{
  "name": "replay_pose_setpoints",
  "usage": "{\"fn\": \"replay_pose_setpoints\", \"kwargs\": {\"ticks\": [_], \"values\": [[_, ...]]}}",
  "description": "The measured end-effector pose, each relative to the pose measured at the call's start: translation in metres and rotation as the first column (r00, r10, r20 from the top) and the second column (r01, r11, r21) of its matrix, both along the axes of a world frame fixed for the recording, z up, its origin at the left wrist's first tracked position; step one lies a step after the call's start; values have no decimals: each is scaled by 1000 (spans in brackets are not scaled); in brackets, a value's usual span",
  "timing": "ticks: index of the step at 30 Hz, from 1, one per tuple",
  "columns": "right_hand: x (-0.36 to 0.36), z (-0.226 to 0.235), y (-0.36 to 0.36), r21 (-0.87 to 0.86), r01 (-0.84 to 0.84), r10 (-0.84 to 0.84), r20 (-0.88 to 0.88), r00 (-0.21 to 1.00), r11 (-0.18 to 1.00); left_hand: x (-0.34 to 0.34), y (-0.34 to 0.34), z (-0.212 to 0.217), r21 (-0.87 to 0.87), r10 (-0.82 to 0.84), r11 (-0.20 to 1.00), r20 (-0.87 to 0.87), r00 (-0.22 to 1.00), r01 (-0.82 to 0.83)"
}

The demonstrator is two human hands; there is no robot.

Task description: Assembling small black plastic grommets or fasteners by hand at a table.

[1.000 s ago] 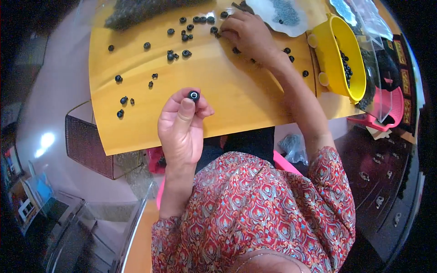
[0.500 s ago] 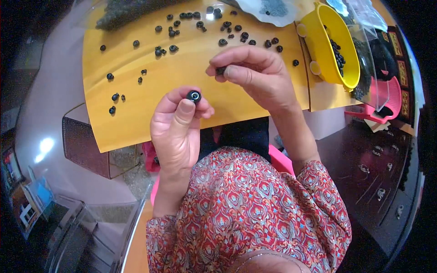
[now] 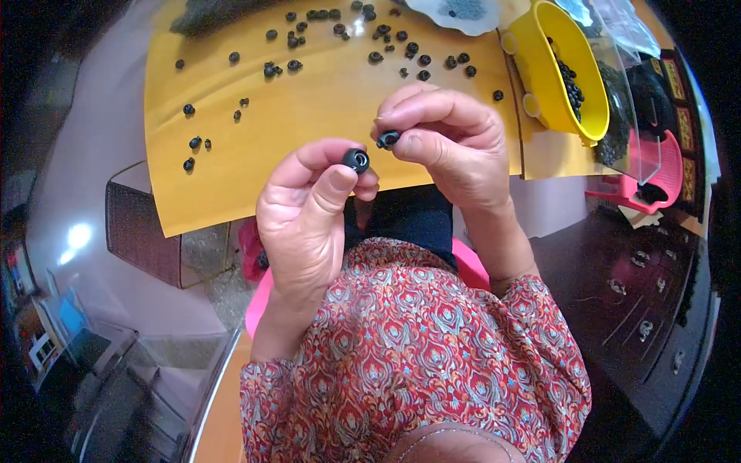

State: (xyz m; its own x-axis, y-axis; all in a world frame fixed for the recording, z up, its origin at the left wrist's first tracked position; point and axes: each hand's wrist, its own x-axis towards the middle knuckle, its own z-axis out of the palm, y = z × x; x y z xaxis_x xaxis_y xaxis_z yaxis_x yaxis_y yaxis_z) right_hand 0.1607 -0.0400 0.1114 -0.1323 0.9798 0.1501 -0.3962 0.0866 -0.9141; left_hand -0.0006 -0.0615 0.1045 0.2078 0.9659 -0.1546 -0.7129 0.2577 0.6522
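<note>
- Left hand point(image 3: 309, 224) pinches a black ring point(image 3: 356, 160) between thumb and fingertips, held over the near edge of the yellow board point(image 3: 309, 116).
- Right hand point(image 3: 451, 147), at three o'clock of the ring, nips a small black part point(image 3: 387, 140) in its fingertips, just beside the ring.
- Loose black pieces point(image 3: 293, 65) lie scattered toward twelve o'clock; a yellow bowl point(image 3: 544, 69) sits at two o'clock.

Bright, even daylight across the yellow board point(image 3: 309, 116), hardly a shadow on it. Fisheye bends its edges and blacks out the corners. A glare spot point(image 3: 77, 235) shines on the floor at left. Centre sharp, rim soft and smeared.
</note>
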Motion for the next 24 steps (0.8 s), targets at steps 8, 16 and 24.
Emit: {"fn": "replay_pose_setpoints", "kwargs": {"ticks": [8,16,24], "values": [[3,12,1,223,-18,-55,317,947,975,0,-1,1,33,17,999,-67,998,-14],[4,19,3,415,-45,-176,478,861,909,0,1,2,27,23,999,-68,997,-21],[2,19,2,441,-58,-188,493,849,896,1,1,1,33,29,999,-41,999,-28]]}}
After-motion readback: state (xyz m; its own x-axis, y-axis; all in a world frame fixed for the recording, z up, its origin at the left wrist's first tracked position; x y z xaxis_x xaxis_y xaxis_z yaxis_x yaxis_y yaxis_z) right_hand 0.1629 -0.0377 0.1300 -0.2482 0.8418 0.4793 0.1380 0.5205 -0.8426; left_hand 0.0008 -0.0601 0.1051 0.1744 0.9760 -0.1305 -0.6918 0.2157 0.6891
